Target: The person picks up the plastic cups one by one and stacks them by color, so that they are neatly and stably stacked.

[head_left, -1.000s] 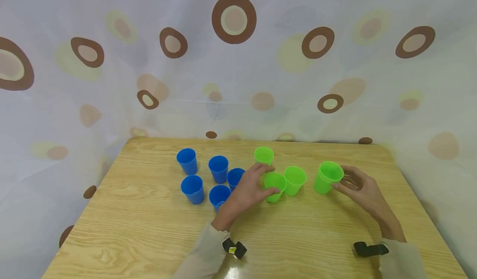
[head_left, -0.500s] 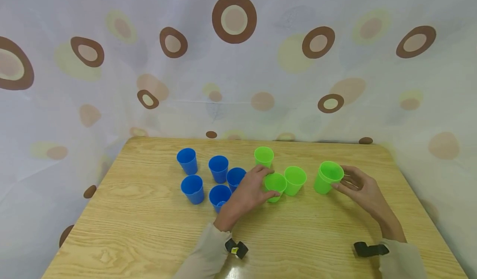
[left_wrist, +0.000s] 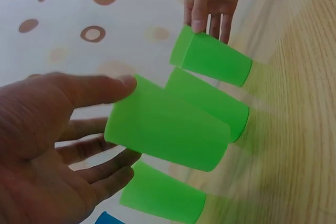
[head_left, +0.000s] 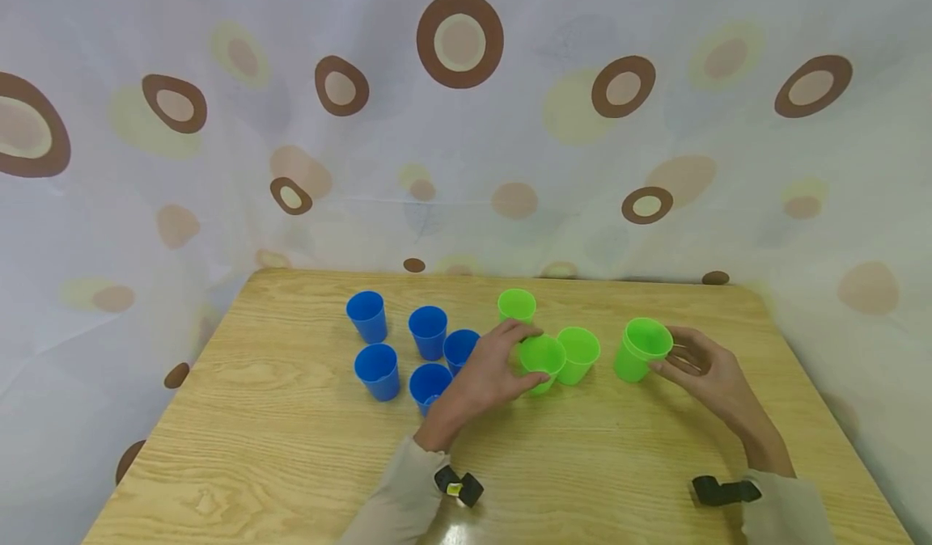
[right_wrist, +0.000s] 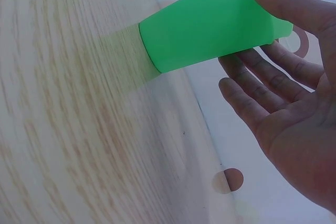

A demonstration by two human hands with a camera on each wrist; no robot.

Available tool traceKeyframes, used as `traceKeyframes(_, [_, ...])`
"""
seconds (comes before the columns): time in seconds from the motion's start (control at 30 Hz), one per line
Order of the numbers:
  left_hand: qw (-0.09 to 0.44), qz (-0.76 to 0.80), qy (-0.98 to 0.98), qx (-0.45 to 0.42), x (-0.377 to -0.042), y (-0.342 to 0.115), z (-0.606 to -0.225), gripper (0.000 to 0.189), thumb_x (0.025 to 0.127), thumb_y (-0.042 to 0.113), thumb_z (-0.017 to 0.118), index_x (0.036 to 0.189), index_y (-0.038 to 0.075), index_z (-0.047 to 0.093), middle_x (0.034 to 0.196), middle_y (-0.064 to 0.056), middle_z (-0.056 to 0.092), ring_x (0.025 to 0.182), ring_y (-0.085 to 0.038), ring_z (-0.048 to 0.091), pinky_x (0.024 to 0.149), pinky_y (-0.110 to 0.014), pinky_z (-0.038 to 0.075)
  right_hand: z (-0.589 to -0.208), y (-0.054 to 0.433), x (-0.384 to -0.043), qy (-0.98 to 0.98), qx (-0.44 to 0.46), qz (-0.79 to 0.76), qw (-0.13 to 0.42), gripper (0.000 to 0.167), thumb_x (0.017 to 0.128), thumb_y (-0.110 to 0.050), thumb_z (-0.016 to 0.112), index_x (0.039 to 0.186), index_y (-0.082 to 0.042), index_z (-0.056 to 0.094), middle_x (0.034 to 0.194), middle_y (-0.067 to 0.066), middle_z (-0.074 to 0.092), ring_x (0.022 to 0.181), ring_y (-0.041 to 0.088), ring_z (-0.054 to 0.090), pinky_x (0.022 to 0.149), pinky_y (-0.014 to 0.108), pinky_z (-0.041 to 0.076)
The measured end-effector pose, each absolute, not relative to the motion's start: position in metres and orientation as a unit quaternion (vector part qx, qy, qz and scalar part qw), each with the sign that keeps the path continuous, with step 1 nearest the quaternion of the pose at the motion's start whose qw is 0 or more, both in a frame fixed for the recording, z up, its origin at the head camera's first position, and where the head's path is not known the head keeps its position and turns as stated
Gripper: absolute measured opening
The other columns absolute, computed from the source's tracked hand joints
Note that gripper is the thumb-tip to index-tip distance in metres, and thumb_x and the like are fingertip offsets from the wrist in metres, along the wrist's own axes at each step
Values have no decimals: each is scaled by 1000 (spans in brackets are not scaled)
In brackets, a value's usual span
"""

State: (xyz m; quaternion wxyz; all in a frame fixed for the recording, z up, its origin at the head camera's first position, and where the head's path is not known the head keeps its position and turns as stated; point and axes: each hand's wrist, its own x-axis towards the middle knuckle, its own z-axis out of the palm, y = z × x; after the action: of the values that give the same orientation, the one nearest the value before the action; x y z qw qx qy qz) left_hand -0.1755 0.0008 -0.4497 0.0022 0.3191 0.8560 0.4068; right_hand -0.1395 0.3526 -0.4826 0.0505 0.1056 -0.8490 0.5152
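Note:
My left hand (head_left: 484, 375) pinches a green cup (head_left: 542, 356) by its rim, thumb on the near side and fingers on the far side. In the left wrist view this green cup (left_wrist: 170, 127) looks slightly raised; whether its base touches the table I cannot tell. Against its right side, or just behind it, is another upright green cup (head_left: 579, 352). A further green cup (head_left: 516, 305) stands at the back, partly covered by my left fingers. My right hand (head_left: 709, 375) grips a pair of nested green cups (head_left: 641, 351), whose base rests on the table.
Several upright blue cups (head_left: 377, 371) stand left of my left hand, one partly hidden behind it. The wooden table (head_left: 255, 416) ends at a patterned cloth (head_left: 466, 149) hanging behind it and at the sides.
My left hand has closed on the green cup's rim and shifted it slightly up and to the right. The right hand and its nested cups stay in place.

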Motion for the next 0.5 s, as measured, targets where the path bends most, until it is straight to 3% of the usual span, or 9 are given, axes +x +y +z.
traceKeyframes(0.23, [0,479,803,354,-175,-4,-445,55,88,15,83,137,0,60,134,-11,58,121,-25,60,102,-33,53,-482,351,-140,-850,112,513,55,53,95,-7,74,143,0,52,139,12,58,121,1,58,97,15,50])
traceKeyframes(0.5, [-21,527,781,336,-173,-6,-441,61,86,15,84,141,4,58,134,-10,61,125,-24,58,107,-40,50,-483,351,-139,-850,108,512,56,53,96,-6,73,144,0,52,139,13,57,121,2,58,98,17,50])
